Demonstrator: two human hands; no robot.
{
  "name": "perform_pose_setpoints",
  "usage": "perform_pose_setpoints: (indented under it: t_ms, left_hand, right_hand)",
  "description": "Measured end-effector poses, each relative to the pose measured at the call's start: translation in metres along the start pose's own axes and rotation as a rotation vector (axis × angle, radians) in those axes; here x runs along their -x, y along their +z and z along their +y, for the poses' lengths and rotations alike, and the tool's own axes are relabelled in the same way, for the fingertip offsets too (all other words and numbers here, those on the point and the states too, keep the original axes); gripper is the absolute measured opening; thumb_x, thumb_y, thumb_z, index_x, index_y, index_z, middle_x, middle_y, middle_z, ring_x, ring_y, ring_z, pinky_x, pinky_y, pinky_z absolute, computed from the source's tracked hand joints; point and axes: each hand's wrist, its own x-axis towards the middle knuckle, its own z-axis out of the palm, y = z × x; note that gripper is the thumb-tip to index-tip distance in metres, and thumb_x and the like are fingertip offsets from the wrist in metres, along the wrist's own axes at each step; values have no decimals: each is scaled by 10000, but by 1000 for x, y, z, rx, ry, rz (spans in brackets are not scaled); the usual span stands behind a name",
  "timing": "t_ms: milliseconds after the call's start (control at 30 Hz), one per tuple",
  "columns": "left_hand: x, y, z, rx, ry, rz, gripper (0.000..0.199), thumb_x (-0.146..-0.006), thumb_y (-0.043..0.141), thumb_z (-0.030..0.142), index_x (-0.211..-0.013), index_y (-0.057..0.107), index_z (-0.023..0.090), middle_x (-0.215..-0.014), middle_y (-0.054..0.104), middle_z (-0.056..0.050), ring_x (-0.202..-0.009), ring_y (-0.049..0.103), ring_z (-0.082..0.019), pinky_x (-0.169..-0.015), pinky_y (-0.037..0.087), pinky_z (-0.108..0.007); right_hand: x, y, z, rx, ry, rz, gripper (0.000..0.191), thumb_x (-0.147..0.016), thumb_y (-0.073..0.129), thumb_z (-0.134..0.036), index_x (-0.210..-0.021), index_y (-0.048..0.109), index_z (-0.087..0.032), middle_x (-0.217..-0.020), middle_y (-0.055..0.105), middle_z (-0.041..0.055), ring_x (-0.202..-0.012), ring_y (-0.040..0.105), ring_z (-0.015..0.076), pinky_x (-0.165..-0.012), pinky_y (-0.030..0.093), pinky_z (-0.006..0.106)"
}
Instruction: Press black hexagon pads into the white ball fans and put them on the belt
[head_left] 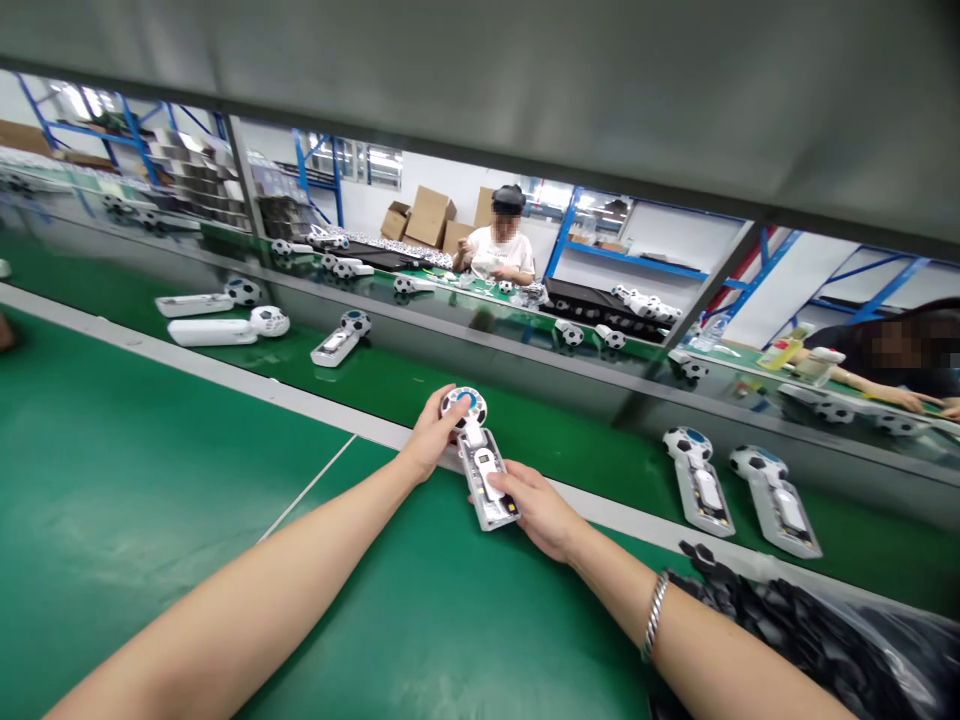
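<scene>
Between my hands is a white handheld device with a round football-patterned head and a handle whose inner parts show. My left hand is closed around the head, thumb lying on its blue centre. Lower down, my right hand grips the handle from the side, its thumb on the white inner piece. The device is tilted, head away from me, above the near edge of the green belt. A similar device lies on the belt beyond, to the left. Two more, one of them this football-headed device, lie to the right.
Black parts in a clear plastic bag are heaped at the lower right. A metal shelf hangs overhead. Two white devices, including this one, lie on the belt at left. Across the line sits a co-worker; another person leans in at right.
</scene>
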Motion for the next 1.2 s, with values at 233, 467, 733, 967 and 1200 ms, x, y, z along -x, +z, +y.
perform_pose_setpoints:
  t_ms: [233, 467, 733, 967, 1200]
  left_hand:
    - [-63, -87, 19, -609, 135, 477, 737, -698, 637, 370, -1316, 286, 175, -1411, 208, -142, -1310, 86, -319, -1052, 88, -455]
    - [-119, -147, 22, -810, -181, 594, 547, -797, 547, 383, -1251, 390, 122, -1301, 388, -171, -1204, 343, -331, -965, 273, -541]
    - [-147, -127, 13, -649, -444, 415, 332, -836, 525, 301, -1132, 498, 153, -1148, 517, -89, -999, 532, -218, -816, 460, -415]
    - [-129, -82, 21, -181, -524, 165, 317, -848, 505, 302, -1123, 500, 145, -1114, 535, -85, -938, 555, -196, -777, 483, -399]
    - [-57, -29, 6, 331, -392, -50, 209, -849, 500, 272, -968, 569, 115, -907, 608, -62, -759, 591, -141, -675, 499, -302]
  right_hand:
    - [2, 1, 2, -65, -24, 36, 304, -723, 627, -401, -881, 573, -148, -763, 659, 53, -730, 615, 171, -656, 444, 270]
    - [4, 2, 2, -90, -45, 44, 297, -727, 633, -389, -882, 557, -148, -785, 660, 59, -742, 612, 171, -664, 441, 271]
    - [-1, -2, 9, -87, -84, 19, 281, -751, 612, -366, -909, 549, -143, -812, 649, 57, -741, 609, 166, -654, 445, 271]
    - [0, -1, 10, -110, -98, 17, 297, -733, 627, -374, -896, 534, -145, -789, 639, 43, -732, 609, 170, -655, 450, 286]
    - [0, -2, 9, -121, -88, 25, 315, -723, 633, -378, -904, 549, -134, -770, 649, 47, -736, 608, 166, -660, 438, 274]
